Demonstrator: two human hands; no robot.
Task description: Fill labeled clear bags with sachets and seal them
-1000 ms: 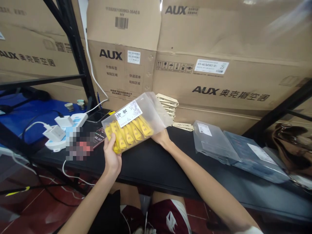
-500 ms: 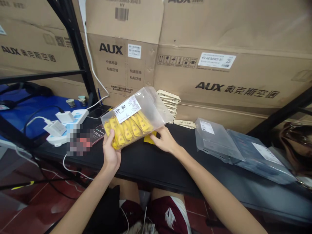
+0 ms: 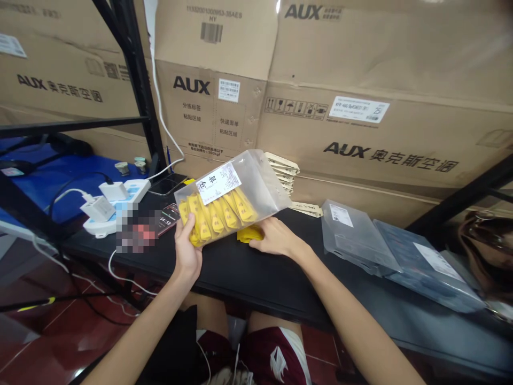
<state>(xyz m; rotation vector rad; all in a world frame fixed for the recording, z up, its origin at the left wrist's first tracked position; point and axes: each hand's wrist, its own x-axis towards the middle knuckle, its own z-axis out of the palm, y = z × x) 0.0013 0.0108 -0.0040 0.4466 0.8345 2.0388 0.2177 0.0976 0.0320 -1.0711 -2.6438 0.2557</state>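
Note:
My left hand (image 3: 187, 250) grips the lower left corner of a frosted plastic zip bag (image 3: 266, 179), thumb in front. Inside the bag is a row of yellow packets (image 3: 218, 216), and a white label (image 3: 218, 183) is stuck on its front. The bag is tilted, its right end higher, above the black table. Under its lower right edge, my right hand (image 3: 278, 237) has its fingers closed on another yellow packet (image 3: 247, 234). The bag hides part of that packet and some of my right fingertips.
Behind the bag stands a stack of beige packets (image 3: 282, 168). To the right lie a frosted bag (image 3: 358, 238) and a bag with dark blue contents (image 3: 420, 262). A power strip (image 3: 138, 188) and phone (image 3: 166, 184) sit left. Large cardboard boxes (image 3: 224, 32) back the black table (image 3: 256, 272).
More of the yellow packet shows at my right hand, and it looks more bunched. The whole view has shifted slightly. My left hand still holds the bag.

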